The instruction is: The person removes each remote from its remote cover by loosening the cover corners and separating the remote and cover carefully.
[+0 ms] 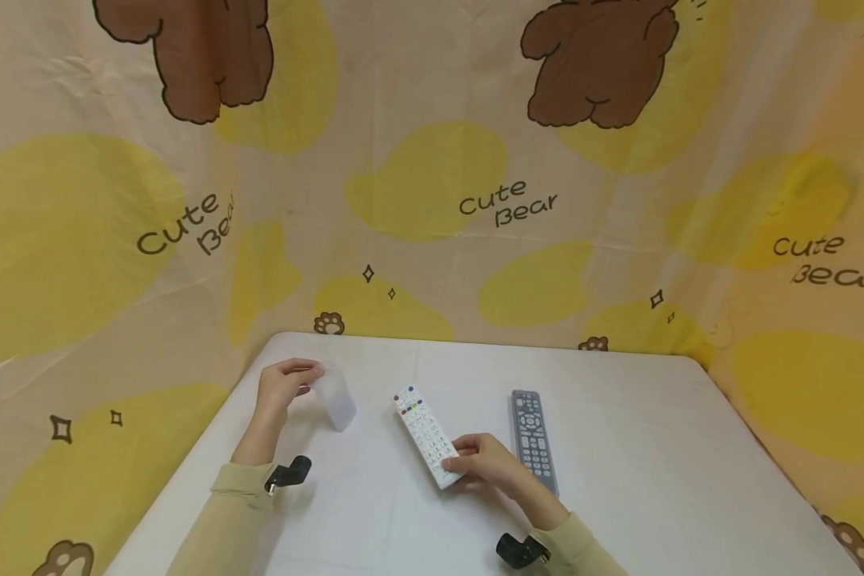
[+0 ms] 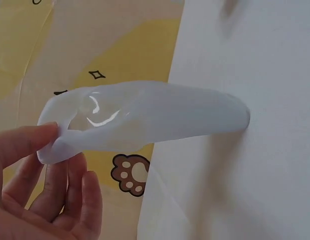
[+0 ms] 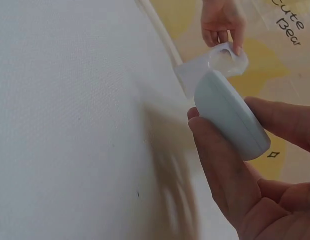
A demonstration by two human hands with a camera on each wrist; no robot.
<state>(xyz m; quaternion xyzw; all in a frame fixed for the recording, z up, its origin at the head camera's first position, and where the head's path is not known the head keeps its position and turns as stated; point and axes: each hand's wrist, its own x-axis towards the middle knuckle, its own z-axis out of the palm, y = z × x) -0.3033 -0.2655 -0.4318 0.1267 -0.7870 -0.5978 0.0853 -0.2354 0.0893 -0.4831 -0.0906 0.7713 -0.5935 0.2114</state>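
My left hand [image 1: 281, 390] pinches one end of a limp, translucent whitish remote control cover [image 1: 337, 402] between thumb and fingers. In the left wrist view the cover [image 2: 190, 114] hangs with its far end at the white table. The right hand [image 1: 491, 462] grips the near end of a white remote control [image 1: 425, 432], its buttons facing up and its far end pointing away to the left. Only the rounded end of this remote [image 3: 227, 117] shows in the right wrist view. The cover and the white remote are apart.
A grey remote control [image 1: 534, 440] lies on the white table [image 1: 655, 456], right of the right hand and partly behind that forearm. Cloth printed with bears [image 1: 598, 64] and yellow patches hangs around the table's back and sides. Black wrist cameras [image 1: 288, 474] sit on both sleeves.
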